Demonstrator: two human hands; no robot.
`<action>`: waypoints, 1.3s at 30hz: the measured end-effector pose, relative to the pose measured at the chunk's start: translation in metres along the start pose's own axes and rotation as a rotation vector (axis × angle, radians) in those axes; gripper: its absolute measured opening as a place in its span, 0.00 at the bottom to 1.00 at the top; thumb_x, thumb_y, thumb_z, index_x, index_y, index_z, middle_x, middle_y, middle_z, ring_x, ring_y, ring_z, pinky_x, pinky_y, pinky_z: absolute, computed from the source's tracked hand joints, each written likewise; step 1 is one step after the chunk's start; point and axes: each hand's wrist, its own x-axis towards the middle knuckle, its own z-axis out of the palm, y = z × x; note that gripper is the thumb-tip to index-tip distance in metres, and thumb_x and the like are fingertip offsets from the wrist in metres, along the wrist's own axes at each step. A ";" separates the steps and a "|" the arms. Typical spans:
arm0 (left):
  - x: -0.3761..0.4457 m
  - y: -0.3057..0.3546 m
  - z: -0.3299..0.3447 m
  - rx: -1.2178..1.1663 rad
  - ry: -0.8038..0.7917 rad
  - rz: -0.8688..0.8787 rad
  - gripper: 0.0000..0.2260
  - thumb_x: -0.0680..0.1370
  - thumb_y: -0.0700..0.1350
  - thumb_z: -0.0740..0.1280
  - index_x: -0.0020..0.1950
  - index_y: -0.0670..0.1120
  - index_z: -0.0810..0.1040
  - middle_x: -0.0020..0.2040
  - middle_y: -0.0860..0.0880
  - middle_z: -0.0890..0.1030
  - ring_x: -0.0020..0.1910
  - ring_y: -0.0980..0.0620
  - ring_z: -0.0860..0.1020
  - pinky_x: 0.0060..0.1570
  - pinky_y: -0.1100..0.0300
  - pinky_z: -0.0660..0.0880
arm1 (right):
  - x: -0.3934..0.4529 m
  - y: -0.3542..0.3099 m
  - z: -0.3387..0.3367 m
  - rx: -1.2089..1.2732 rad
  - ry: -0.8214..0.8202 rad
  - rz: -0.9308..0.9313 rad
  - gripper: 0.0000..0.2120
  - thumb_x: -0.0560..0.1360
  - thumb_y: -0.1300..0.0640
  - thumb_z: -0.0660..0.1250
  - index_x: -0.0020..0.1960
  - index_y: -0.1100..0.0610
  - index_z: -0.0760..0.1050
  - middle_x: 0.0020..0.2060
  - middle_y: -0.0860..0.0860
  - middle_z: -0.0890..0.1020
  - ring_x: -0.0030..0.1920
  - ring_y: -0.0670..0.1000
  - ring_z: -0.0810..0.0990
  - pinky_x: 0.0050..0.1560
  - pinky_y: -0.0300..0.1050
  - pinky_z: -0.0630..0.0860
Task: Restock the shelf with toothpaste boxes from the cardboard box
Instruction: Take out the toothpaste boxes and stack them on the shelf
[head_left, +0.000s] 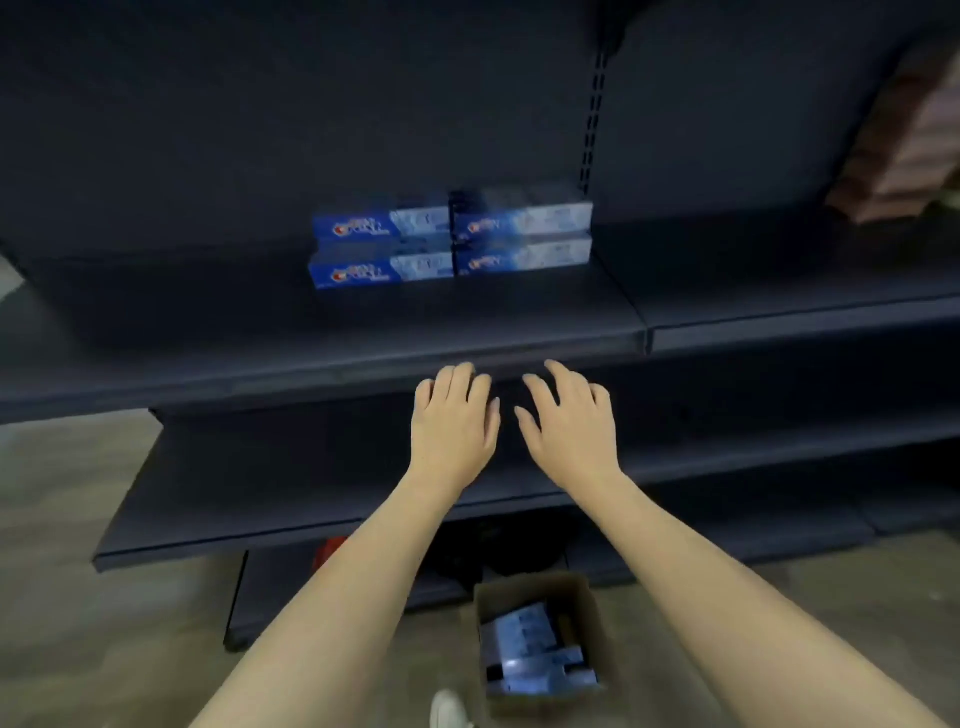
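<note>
Blue toothpaste boxes (451, 240) lie on the dark shelf (363, 332) in two stacks side by side, each two high, near the back panel. My left hand (453, 421) and my right hand (569, 418) hover side by side just in front of the shelf's front edge, palms down, fingers spread, holding nothing. Down on the floor between my forearms stands the open cardboard box (540, 636), with several more toothpaste boxes (535, 649) inside it.
A lower dark shelf (234, 499) juts out below the hands. A slotted upright (595, 114) divides the shelving bays. Pinkish stacked goods (904, 150) sit on the right bay. A white shoe tip (449, 709) shows beside the cardboard box.
</note>
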 end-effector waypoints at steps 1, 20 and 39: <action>-0.011 0.007 0.010 -0.013 -0.039 0.005 0.15 0.76 0.50 0.57 0.51 0.45 0.80 0.52 0.48 0.81 0.50 0.48 0.79 0.50 0.55 0.69 | -0.013 0.007 0.006 -0.002 -0.027 0.015 0.20 0.74 0.47 0.56 0.57 0.56 0.79 0.57 0.57 0.81 0.50 0.55 0.82 0.47 0.49 0.76; -0.183 0.057 0.262 -0.210 -0.785 0.019 0.15 0.75 0.42 0.64 0.61 0.42 0.75 0.59 0.46 0.76 0.61 0.44 0.73 0.59 0.54 0.68 | -0.230 0.088 0.241 0.119 -0.839 0.111 0.22 0.78 0.53 0.62 0.71 0.55 0.68 0.69 0.55 0.69 0.63 0.59 0.71 0.62 0.50 0.70; -0.303 0.066 0.578 -0.350 -1.543 -0.242 0.25 0.75 0.53 0.68 0.69 0.46 0.69 0.68 0.46 0.71 0.65 0.46 0.71 0.58 0.57 0.69 | -0.321 0.143 0.543 0.048 -1.461 0.187 0.21 0.78 0.56 0.62 0.69 0.58 0.66 0.66 0.56 0.72 0.65 0.57 0.72 0.64 0.52 0.72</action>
